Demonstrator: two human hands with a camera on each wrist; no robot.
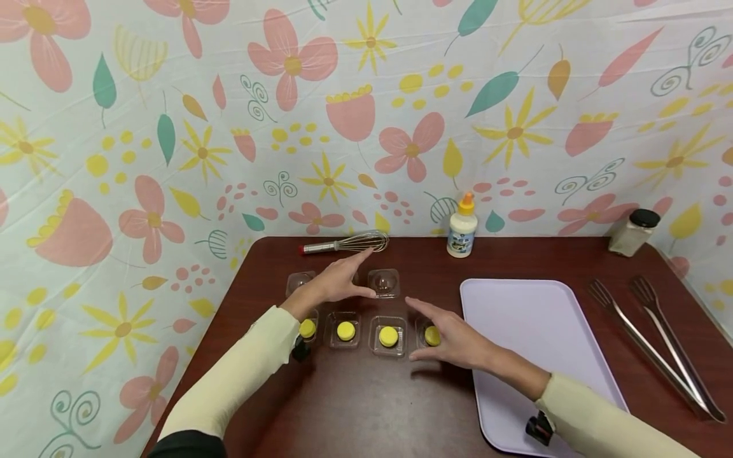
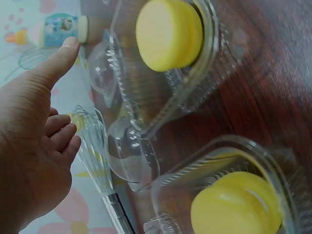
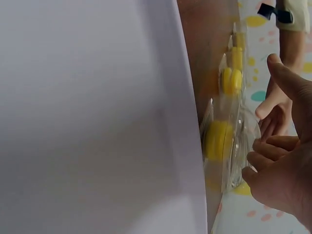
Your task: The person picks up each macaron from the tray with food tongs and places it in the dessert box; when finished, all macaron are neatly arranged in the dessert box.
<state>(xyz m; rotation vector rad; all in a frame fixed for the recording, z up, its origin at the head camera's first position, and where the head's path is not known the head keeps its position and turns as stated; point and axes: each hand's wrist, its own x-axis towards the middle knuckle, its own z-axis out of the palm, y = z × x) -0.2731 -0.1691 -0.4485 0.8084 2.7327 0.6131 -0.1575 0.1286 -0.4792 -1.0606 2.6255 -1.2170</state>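
Observation:
Several clear plastic boxes with hinged lids stand in a row on the table, each holding a yellow macaron (image 1: 388,336). Over the raised lids, my left hand (image 1: 340,280) hovers with fingers extended and thumb apart, holding nothing. A clear lid (image 1: 384,284) lies just beyond its thumb. At the row's right end, my right hand (image 1: 455,334) spreads its thumb and fingers by the last box, partly covering it; contact is unclear. In the left wrist view, two macarons (image 2: 168,34) sit inside boxes. The right wrist view shows the nearest macaron (image 3: 218,140) beside the right hand (image 3: 287,161).
A lilac tray (image 1: 515,305) lies under the right forearm. Metal tongs (image 1: 676,353) rest to its right. Along the back stand a whisk (image 1: 343,244) lying flat, a white glue-like bottle (image 1: 462,229) with orange tip, and a black-lidded jar (image 1: 632,234). A patterned cloth (image 1: 401,95) hangs behind.

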